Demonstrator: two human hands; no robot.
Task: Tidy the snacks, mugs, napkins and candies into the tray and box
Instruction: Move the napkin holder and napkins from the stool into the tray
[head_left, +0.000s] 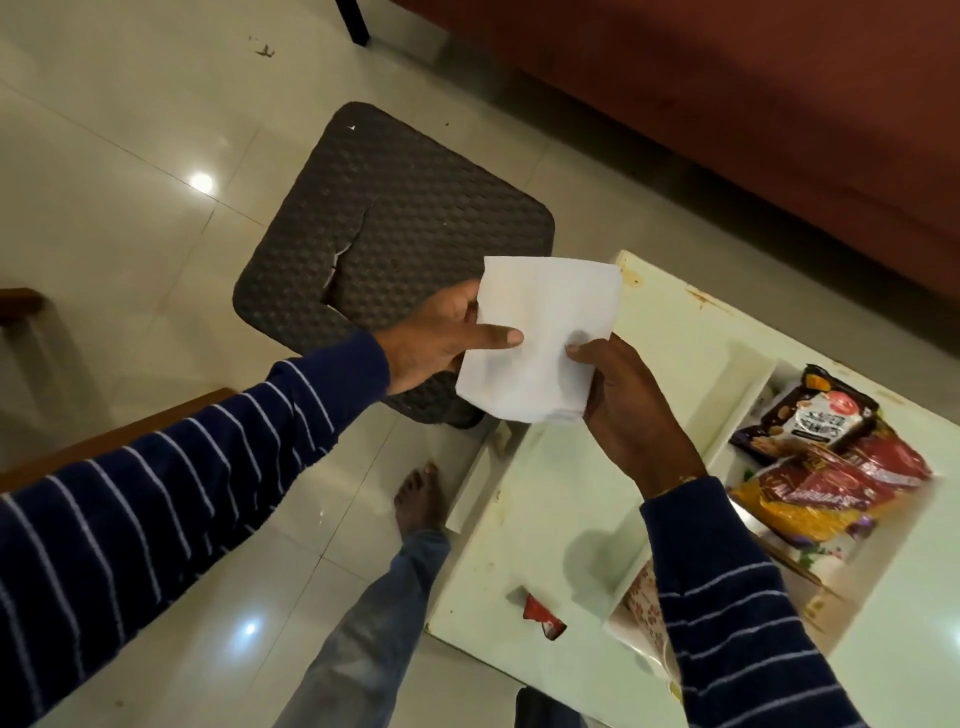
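A white paper napkin (540, 332) is held up in the air between both hands, above the table's near corner. My left hand (441, 338) pinches its left edge with thumb on top. My right hand (623, 395) grips its lower right corner. To the right, a white tray (748, 400) on the pale table (561, 499) holds several snack packets: a dark peanut packet (810, 415) and red and yellow packets (831, 483). A small red candy wrapper (543, 616) lies on the table near its front edge.
A dark woven stool (395, 218) stands on the tiled floor behind the napkin. A red-brown sofa (727, 104) runs along the back. My bare foot (415, 493) and jeans leg are beside the table. A floral-patterned thing (644, 597) peeks from under my right sleeve.
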